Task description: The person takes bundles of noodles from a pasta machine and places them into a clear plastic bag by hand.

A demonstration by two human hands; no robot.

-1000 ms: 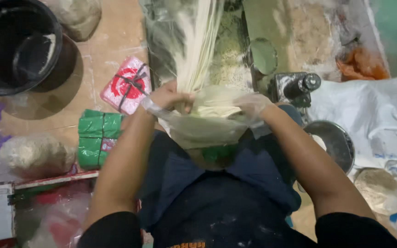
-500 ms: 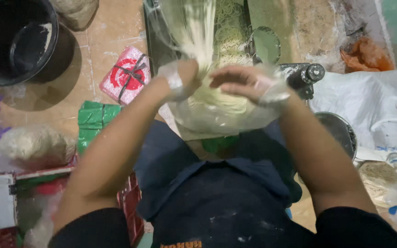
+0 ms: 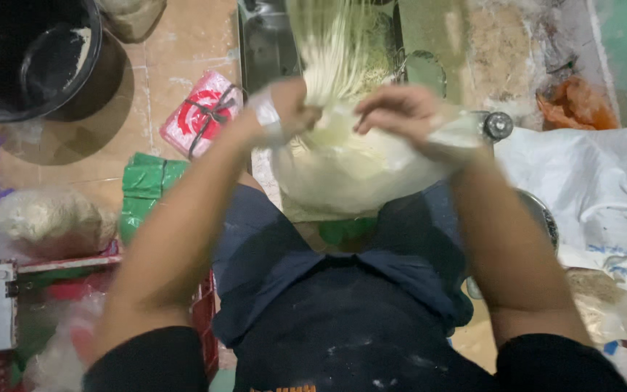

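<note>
A clear plastic bag (image 3: 357, 170) full of pale noodles hangs in front of me, above my lap. My left hand (image 3: 284, 109) grips the bag's mouth on the left side. On the right, my right hand (image 3: 397, 112) pinches the bag's top edge. A sheaf of long pale noodle strands (image 3: 332, 54) rises out of the bag between both hands, blurred by motion. Behind the hands, a metal tray (image 3: 263, 43) holds more noodles.
A big black bucket (image 3: 30, 54) stands at top left. A red tied packet (image 3: 201, 112) and green packets (image 3: 146, 192) lie on the floor to the left, next to a filled clear bag (image 3: 52, 221). White sacks (image 3: 589, 189) lie at right, an orange bag (image 3: 575, 105) beyond.
Both hands have lifted the bag higher and drawn closer together at its mouth. The noodle strands have gathered into the bag, which is now fuller and rounder.
</note>
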